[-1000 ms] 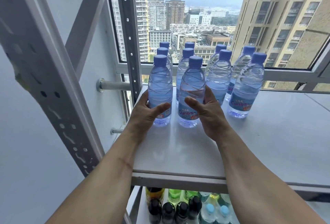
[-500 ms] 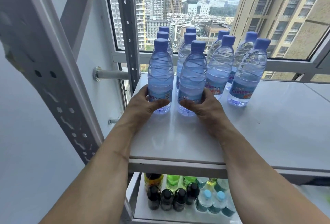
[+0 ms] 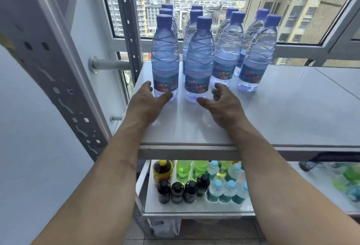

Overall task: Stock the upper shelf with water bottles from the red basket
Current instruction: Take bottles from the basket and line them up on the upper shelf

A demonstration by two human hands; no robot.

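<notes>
White upper shelf (image 3: 282,120): ten clear plastic blue-capped water bottles (image 3: 197,63), upright, 12 o'clock. Left hand (image 3: 145,102), right hand (image 3: 222,104): grip wide, holding nothing.

Hands (image 3: 187,104) apparently off front bottles (image 3: 183,57), upper shelf (image 3: 282,120).
</notes>
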